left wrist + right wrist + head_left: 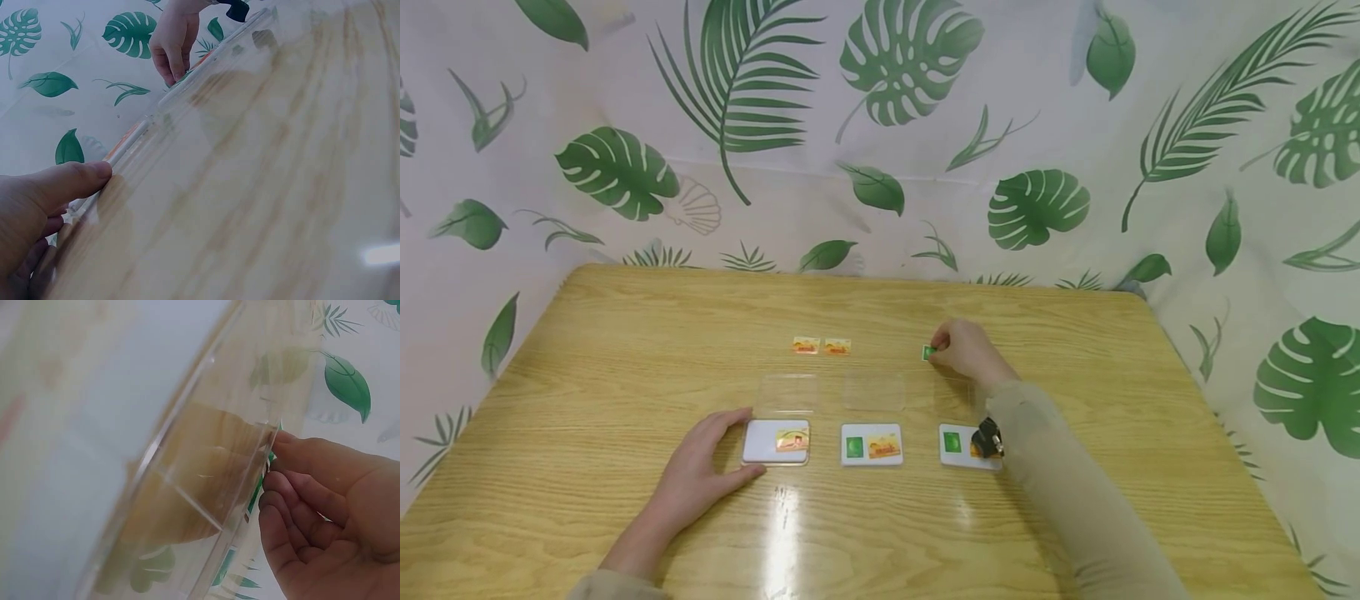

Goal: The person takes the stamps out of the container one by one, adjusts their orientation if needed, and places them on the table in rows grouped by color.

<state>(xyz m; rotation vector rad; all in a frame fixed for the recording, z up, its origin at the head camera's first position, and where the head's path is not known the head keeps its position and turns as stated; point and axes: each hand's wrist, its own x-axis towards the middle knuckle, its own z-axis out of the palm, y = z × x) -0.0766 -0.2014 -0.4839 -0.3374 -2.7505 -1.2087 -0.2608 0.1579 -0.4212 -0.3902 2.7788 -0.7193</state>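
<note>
My left hand grips the left end of a shallow clear case on the near side of the table, fingers at its far edge and thumb at its near edge. A white card lies in it, an orange-yellow stamp-like picture at its right end. Further back, my right hand pinches a small green stamp-like piece between thumb and fingertips, low over the tabletop; the fingers cover part of it. In the left wrist view, the left thumb presses the case's edge.
Two more white cards, a middle one and a right one, each carry a green and an orange piece. Clear lids lie in a row behind them. Two orange pieces lie farther back. A leaf-patterned cloth hangs behind the table.
</note>
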